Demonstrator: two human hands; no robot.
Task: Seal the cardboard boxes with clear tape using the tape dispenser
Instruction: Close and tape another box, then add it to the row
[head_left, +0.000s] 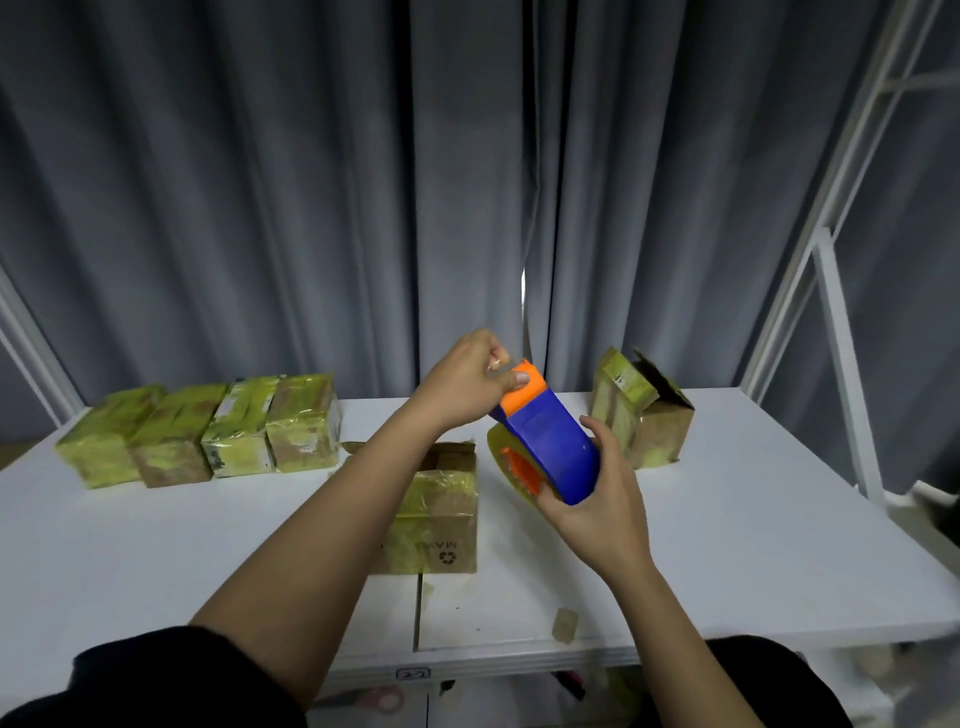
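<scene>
Blue and orange plastic make up the tape dispenser (545, 441), held in the air above the white tabletop (727, 545) between both hands. The right hand (597, 499) curls round the blue body at its lower end, thumb on the near side by the roll of clear tape (514, 467) and fingers wrapped over the far side. The left hand (475, 384) is at the orange upper end, thumb and fingers pinched there on what looks like the tape's loose end, though blur hides the detail.

Just below the left forearm and left of the right hand stands a small brown cardboard box (441, 514), partly wrapped in yellowish tape, its top flaps open. Beyond the right hand, near the far edge, stands another cardboard box with raised flaps (644, 415). Well to the left of the left hand, a row of four taped boxes (208, 431) sits side by side. Near the front edge, below the right forearm, lies a small scrap of tape (564, 623). Grey curtains (260, 182) hang behind the tabletop.
</scene>
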